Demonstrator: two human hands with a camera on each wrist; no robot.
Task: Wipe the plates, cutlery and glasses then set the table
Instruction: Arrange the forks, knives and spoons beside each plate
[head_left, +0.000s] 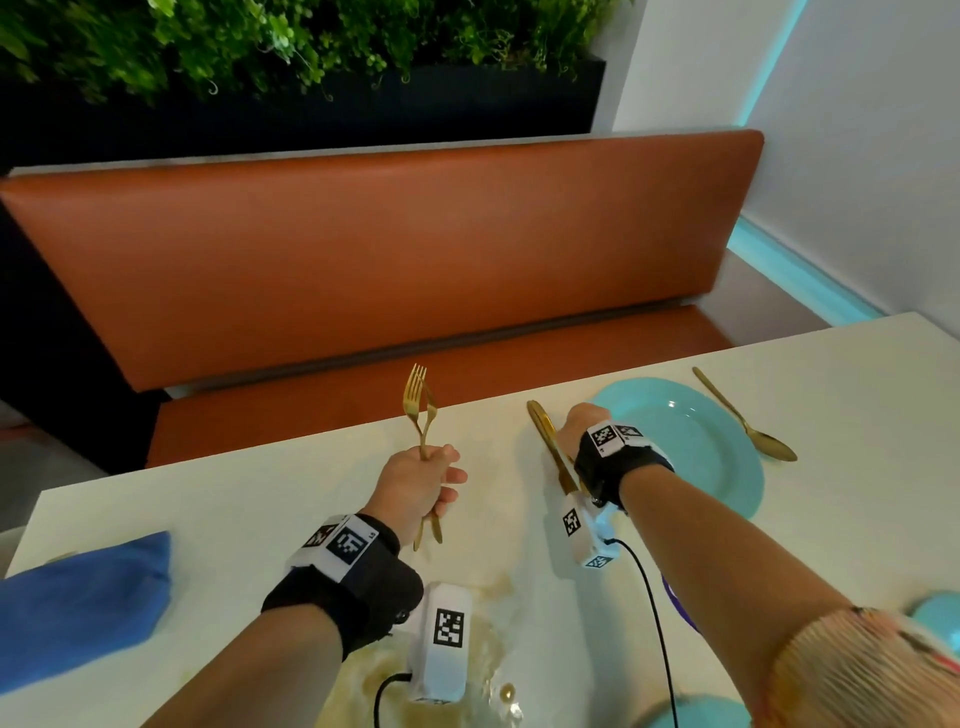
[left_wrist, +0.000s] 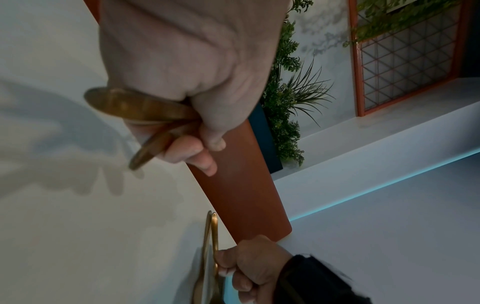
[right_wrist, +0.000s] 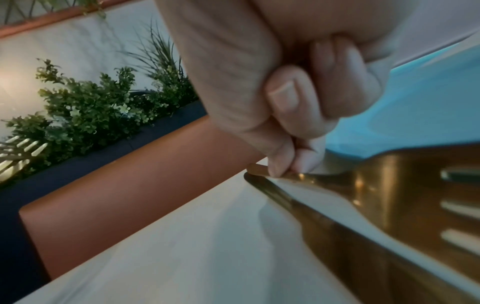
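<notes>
Your left hand (head_left: 415, 488) grips two gold forks (head_left: 422, 410) upright above the table (head_left: 260, 499). Your right hand (head_left: 582, 423) pinches a gold fork (head_left: 553, 449) lying just left of the teal plate (head_left: 696, 447). The upright forks could slip and clatter if your grip loosens.

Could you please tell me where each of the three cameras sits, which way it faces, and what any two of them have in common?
Head: worn on the head, looking forward and down over the table to the orange bench; both forearms, left hand and right hand show.
Left wrist: looks along the left hand gripping two gold forks; the right hand appears below.
Right wrist: looks along the right hand pinching a gold fork beside the teal plate.
Shared: both wrist views show the bench and plants.
</notes>
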